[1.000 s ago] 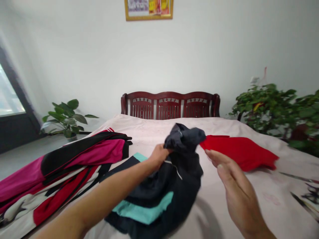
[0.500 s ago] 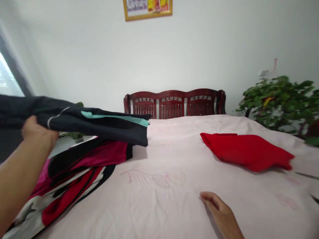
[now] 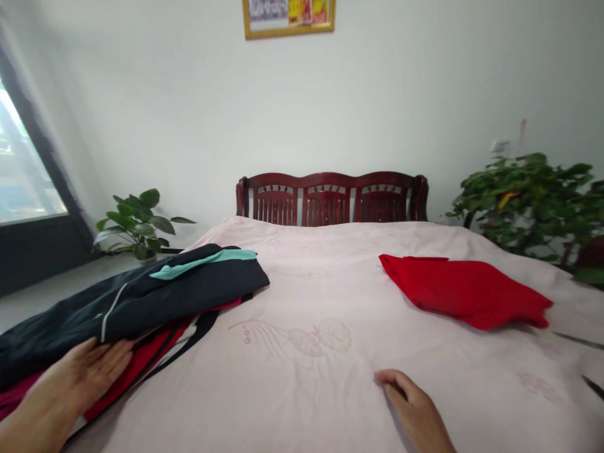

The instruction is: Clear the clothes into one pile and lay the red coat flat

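A dark navy garment (image 3: 184, 290) with a teal strip and a white line of piping lies flat on top of a pile at the left. Below it show parts of a red, white and black garment (image 3: 155, 352) and some magenta cloth (image 3: 226, 306). My left hand (image 3: 89, 371) is open at the pile's near edge, fingers stretched out and touching or close to the navy cloth. At the lower right my right hand (image 3: 410, 402) rests on the pink sheet, loosely bent, its fingers apart from the thumb and nothing held. Farther back lies a folded red garment (image 3: 465, 289).
A pink flowered sheet (image 3: 302, 377) covers the broad surface before me. Behind it stands a dark red wooden bench back (image 3: 328, 198). Potted plants (image 3: 136, 223) stand at the left and a leafy plant (image 3: 533, 195) at the right. Thin dark strips (image 3: 578, 340) lie near the right edge.
The navy garment has come down from the air onto the pile. My left hand has let go of it and moved lower. My right hand has barely moved.
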`<action>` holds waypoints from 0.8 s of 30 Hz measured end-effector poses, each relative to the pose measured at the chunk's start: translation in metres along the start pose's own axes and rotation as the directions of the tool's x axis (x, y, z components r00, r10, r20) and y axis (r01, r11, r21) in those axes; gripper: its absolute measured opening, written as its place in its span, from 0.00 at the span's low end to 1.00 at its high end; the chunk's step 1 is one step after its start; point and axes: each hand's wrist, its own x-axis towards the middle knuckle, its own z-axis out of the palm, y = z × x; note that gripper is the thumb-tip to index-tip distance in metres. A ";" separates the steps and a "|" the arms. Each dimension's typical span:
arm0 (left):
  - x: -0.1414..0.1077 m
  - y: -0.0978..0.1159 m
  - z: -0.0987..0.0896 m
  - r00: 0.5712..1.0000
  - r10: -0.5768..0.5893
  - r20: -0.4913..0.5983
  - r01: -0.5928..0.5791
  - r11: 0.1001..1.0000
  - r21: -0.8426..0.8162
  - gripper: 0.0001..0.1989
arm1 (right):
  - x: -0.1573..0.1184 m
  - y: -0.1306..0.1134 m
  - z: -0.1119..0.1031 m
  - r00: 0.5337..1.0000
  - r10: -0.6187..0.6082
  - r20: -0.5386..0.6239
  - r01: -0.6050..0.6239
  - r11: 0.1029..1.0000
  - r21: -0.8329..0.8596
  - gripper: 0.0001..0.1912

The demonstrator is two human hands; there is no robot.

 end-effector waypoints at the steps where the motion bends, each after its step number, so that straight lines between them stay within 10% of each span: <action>1: -0.018 -0.005 0.011 0.998 -0.033 0.052 0.033 0.999 0.002 0.19 | -0.001 -0.002 0.000 1.000 -0.003 0.005 0.003 1.000 -0.007 0.21; 6: -0.071 0.005 0.089 0.908 0.259 0.329 -0.331 0.925 0.186 0.28 | -0.005 -0.012 0.002 0.995 -0.103 0.011 0.103 0.993 -0.056 0.16; 9: -0.044 0.022 0.129 0.660 0.552 0.510 -0.748 0.547 0.376 0.29 | -0.006 -0.014 0.002 0.987 -0.158 0.021 0.159 0.984 -0.080 0.14; 11: -0.012 0.019 0.147 0.575 0.552 0.603 -0.816 0.334 0.472 0.27 | -0.007 -0.014 0.003 0.985 -0.172 0.026 0.174 0.982 -0.076 0.14; 16: 0.042 -0.033 0.167 0.712 0.314 0.628 -0.699 0.228 0.678 0.26 | -0.005 -0.003 0.000 0.990 -0.113 0.085 0.105 0.990 0.089 0.13; 20: 0.022 -0.045 0.189 0.790 0.288 0.541 -0.598 0.171 0.783 0.26 | 0.027 0.011 -0.034 0.984 0.181 0.006 -0.161 0.859 0.485 0.22; 24: -0.042 -0.034 0.224 0.744 0.396 0.538 -0.644 0.210 0.736 0.29 | 0.088 0.022 -0.107 0.778 0.560 -0.287 -0.153 0.611 0.777 0.23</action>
